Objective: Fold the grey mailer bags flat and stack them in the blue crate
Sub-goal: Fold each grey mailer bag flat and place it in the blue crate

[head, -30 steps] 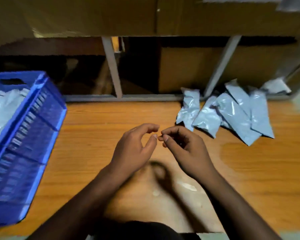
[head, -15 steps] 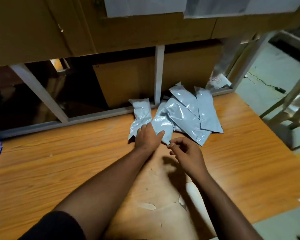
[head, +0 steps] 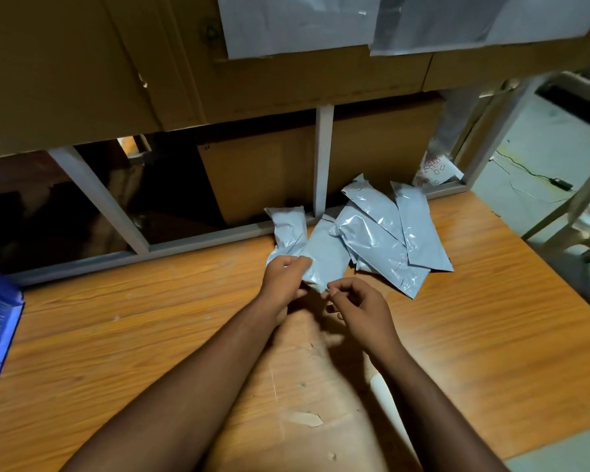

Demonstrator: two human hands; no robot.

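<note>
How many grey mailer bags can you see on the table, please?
5, perhaps more hidden beneath. One by the rail, leftmost; one gripped by the left hand; one shiny, centre front; one behind it; one rightmost.
</note>
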